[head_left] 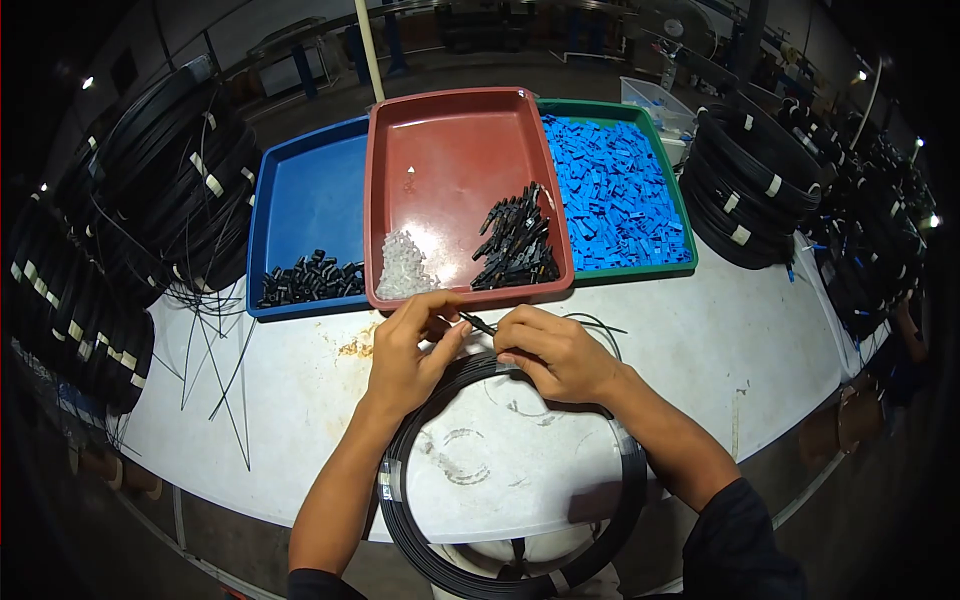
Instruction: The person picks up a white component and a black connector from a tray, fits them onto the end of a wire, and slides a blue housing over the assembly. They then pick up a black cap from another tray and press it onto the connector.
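Both hands, the left and the right, pinch a small black connector between them, over the far rim of the coiled black cable, just near of the red tray on the white table.

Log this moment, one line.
left hand: on black connector | right hand: on same | black cable coil: overhanging table | red tray: beyond hands

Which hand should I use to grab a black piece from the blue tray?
Probably your left hand: it is nearer the blue tray and its black pieces. Your right hand is farther across, beyond the slim black part at both hands' fingertips.
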`<state>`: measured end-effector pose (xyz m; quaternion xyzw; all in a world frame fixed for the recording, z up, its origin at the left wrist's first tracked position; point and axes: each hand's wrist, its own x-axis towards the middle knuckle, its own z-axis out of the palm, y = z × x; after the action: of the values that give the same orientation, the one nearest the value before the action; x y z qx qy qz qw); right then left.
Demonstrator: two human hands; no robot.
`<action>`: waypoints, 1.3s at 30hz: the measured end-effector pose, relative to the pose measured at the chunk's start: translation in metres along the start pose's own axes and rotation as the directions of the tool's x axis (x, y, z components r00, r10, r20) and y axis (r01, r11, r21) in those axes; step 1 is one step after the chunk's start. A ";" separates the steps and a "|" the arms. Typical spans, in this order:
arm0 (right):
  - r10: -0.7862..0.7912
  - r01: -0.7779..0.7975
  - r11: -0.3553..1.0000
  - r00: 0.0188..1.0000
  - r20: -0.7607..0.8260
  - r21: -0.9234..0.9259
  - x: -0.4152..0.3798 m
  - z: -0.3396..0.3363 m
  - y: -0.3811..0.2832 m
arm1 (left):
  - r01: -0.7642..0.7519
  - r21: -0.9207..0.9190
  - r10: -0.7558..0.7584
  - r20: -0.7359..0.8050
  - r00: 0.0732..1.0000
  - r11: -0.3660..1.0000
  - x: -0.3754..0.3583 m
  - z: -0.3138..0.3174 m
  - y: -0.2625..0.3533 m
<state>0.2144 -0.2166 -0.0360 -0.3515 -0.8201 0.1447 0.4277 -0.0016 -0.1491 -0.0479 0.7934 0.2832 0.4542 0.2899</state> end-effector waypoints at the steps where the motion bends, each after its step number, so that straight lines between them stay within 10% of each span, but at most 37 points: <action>1: -0.002 0.002 1.000 1.000 0.002 0.004 0.000 0.001 0.000 | 0.051 0.001 -0.051 0.021 0.999 0.999 0.001 -0.001 0.000; 4: 0.036 -0.035 0.999 0.999 0.029 -0.033 -0.001 0.001 -0.002 | 0.158 -0.201 -0.155 0.034 0.987 0.967 -0.001 0.001 -0.002; 8: 0.009 -0.005 0.999 0.995 0.102 -0.041 -0.001 0.002 -0.002 | -0.115 -0.028 0.116 0.019 0.993 0.993 0.001 0.000 0.002; 16: -0.023 0.025 1.000 0.979 0.201 -0.007 -0.004 0.005 -0.004 | 0.132 -0.289 -0.104 0.109 0.989 0.948 -0.002 0.002 0.000; 39: -0.014 0.006 0.997 0.993 -0.120 -0.071 0.002 0.000 -0.002 | 0.164 -0.386 -0.121 0.133 0.984 0.908 -0.006 0.000 -0.006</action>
<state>0.2126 -0.2162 -0.0341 -0.3703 -0.7993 0.0920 0.4643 -0.0053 -0.1497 -0.0553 0.7185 0.2272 0.4367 0.4913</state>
